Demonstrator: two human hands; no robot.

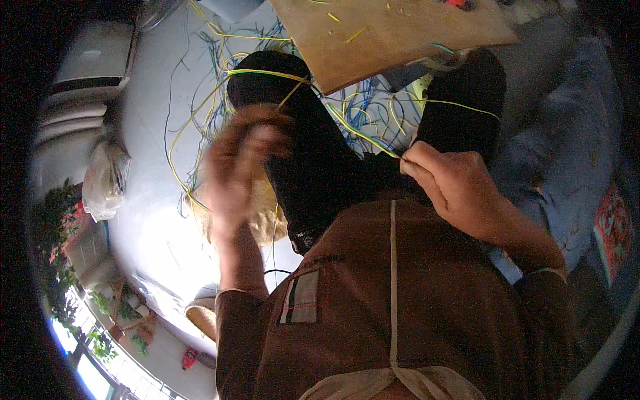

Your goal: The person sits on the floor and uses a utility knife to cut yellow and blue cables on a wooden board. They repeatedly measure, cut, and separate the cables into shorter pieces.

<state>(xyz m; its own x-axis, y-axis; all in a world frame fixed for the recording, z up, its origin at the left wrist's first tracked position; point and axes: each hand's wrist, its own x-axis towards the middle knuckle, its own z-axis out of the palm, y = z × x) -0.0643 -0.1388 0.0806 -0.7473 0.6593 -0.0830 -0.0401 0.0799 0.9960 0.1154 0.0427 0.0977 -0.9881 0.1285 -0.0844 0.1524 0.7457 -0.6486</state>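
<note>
My right hand point(457, 183) pinches the end of a thin bundle of yellow, green and blue wires point(363, 135) between thumb and fingers, above my lap. From there the bundle runs up to the left, across my left knee. My left hand point(243, 160) is smeared by motion beside that knee, so its fingers cannot be made out. A yellow wire point(291, 93) slants just above it. Loose yellow, blue and green wires point(212, 100) lie tangled on the floor around and between my legs.
A brown wooden board point(393, 43) with wire scraps and a red item on it lies ahead, past my knees. At the left are a clear plastic bag point(107, 180) and green plants point(53, 233). Blue cloth point(553, 173) spreads on the right.
</note>
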